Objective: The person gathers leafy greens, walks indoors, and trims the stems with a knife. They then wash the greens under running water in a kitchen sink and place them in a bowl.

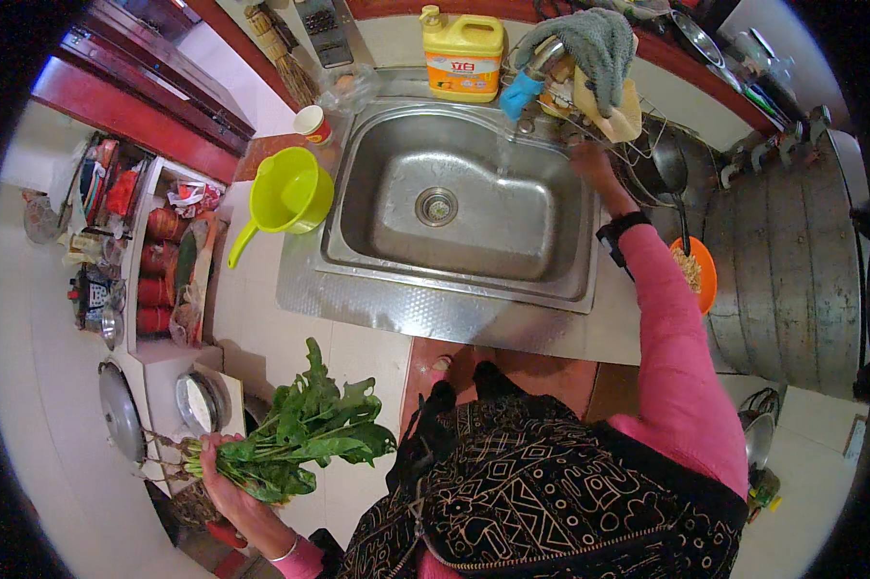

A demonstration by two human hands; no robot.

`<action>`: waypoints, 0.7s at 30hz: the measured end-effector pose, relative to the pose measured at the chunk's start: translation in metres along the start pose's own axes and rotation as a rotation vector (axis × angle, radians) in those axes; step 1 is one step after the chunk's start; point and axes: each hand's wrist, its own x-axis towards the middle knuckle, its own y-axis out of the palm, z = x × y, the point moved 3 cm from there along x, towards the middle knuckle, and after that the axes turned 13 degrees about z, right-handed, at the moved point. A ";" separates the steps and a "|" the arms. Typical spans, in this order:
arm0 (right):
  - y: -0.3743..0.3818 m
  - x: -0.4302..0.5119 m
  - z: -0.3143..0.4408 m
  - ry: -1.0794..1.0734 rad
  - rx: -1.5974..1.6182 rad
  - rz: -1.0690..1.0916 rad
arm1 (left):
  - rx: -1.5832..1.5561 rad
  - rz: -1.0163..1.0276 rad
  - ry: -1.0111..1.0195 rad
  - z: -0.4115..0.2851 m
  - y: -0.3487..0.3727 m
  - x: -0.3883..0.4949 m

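At the lower left, my left hand [229, 485] grips a bunch of leafy greens [312, 427] by its stems. Thin brown roots stick out past my fingers, and several leaves have holes. My right hand [593, 165] reaches to the back right corner of the stainless steel sink [471, 239], close to a wire rack [641, 148]. Its fingertips are partly hidden, so what they touch is unclear. Left of that hand is a faucet [547, 58] with a blue cloth or sleeve [519, 95] at its end. A thin stream of water [504, 153] seems to fall into the basin.
A lime-green dipper [290, 192] and a paper cup [312, 124] stand left of the sink. Behind it is a yellow detergent jug [464, 61]. A grey towel [587, 54] hangs over the rack. To the right are an orange bowl [704, 271] and a large metal pot [782, 260].
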 end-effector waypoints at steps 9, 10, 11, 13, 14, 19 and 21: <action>-0.046 -0.086 0.120 -0.270 1.037 0.063 | 0.140 0.164 -0.007 -0.003 -0.007 0.019; -0.042 -0.088 0.125 -0.225 1.202 0.099 | 0.126 0.290 -0.040 -0.002 -0.005 0.023; -0.041 -0.092 0.131 -0.282 1.519 0.139 | 0.095 0.224 -0.106 0.000 -0.008 0.032; -0.045 -0.114 0.141 -0.792 2.085 0.117 | 0.029 0.247 -0.264 0.004 -0.007 0.049; -0.044 -0.130 0.145 -0.746 1.934 0.004 | -0.019 0.286 -0.229 0.006 -0.002 0.063; -0.041 -0.262 0.190 -0.040 0.867 -0.608 | 0.216 0.651 -0.253 0.019 0.025 0.093; -0.032 -0.335 0.211 0.012 0.997 -0.745 | 0.284 0.778 -0.290 0.030 0.044 0.086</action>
